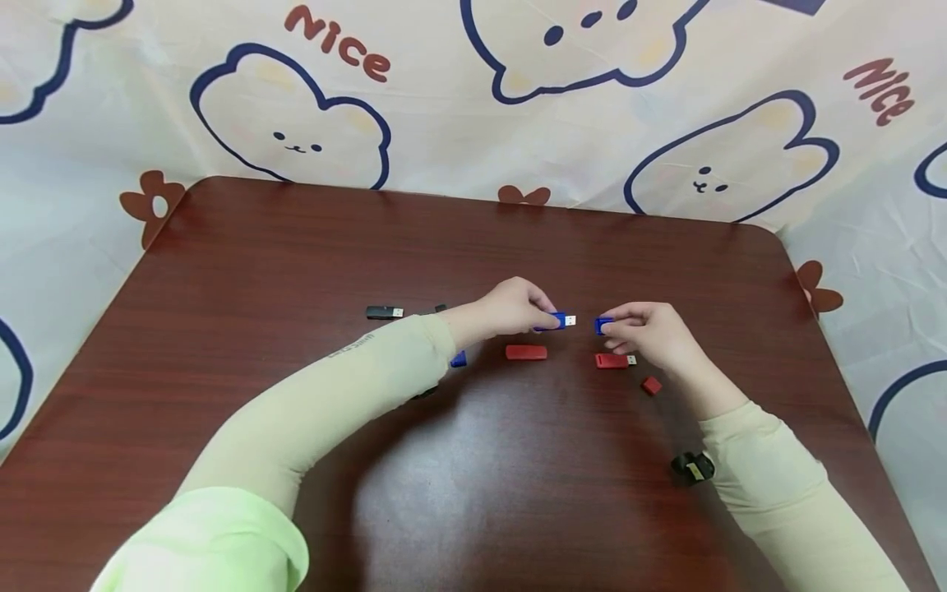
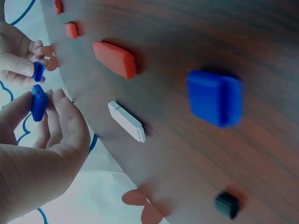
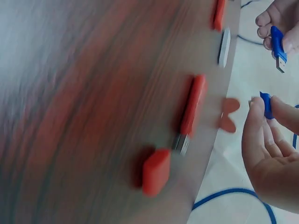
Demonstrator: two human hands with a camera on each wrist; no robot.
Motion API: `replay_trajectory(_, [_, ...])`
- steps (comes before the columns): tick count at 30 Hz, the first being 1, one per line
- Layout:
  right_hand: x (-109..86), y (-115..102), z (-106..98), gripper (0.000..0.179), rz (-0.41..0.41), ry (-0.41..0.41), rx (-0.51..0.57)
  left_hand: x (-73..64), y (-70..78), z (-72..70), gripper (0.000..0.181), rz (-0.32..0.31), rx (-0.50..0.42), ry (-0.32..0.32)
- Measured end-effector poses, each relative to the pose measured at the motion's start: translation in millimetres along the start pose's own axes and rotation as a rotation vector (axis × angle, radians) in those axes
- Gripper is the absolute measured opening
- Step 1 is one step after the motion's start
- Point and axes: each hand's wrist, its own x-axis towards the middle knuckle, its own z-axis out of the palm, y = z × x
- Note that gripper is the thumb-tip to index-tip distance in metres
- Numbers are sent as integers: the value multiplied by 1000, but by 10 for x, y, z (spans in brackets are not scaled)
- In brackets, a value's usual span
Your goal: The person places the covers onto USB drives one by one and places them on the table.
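Note:
My left hand [image 1: 514, 306] pinches a blue USB stick [image 3: 277, 42] by its body, the bare metal plug pointing right. Facing it across a small gap, my right hand [image 1: 654, 333] holds a small blue cap [image 3: 266, 105] between thumb and fingers. Both are above the table. Below the right hand lies a red USB stick [image 1: 612, 361] with its plug exposed, and its loose red cap [image 1: 651, 386] is to the right. A second red stick [image 1: 526, 353], no plug showing, lies below the left hand. The white stick [image 2: 127, 122] is hidden in the head view.
Further left on the brown table [image 1: 296, 247] is a black USB stick [image 1: 385, 312] with plug bare, near a small black cap [image 2: 227, 205]. A blue cap [image 2: 215, 98] sits by the left sleeve, which partly covers another dark item [image 1: 425, 393]. Patterned cloth [image 1: 444, 123] hangs behind.

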Motion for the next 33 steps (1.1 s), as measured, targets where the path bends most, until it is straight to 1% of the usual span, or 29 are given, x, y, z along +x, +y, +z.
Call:
replay_trajectory(4, [-32,-72,95,37,24,-67,66,-112,-74,-77,22,-66,-113,-35])
replay_trajectory(8, [-51,-124,167,38,49,-100,101,-216,-148,-139,23,-87,-170,-52])
replay_trajectory(11, [-64,-146,206,38,46,-116,109,-284,-204,-173,23,-78,-164,-59])
replay_trajectory(13, [-73,-155,231,38,28,-127,124,-328,-223,-188,23,-71,-162,-63])
replay_trajectory(18, [-83,-178,302,38,-8,-142,176,-409,-224,-195,23,-63,-167,-69])
replay_trajectory(27, [-75,-239,393,38,-10,-157,172,-443,-245,-169,23,-58,-141,-57])
replay_trajectory(33, [-62,-244,423,35,2,-148,166,-460,-243,-152,25,-60,-124,-53])
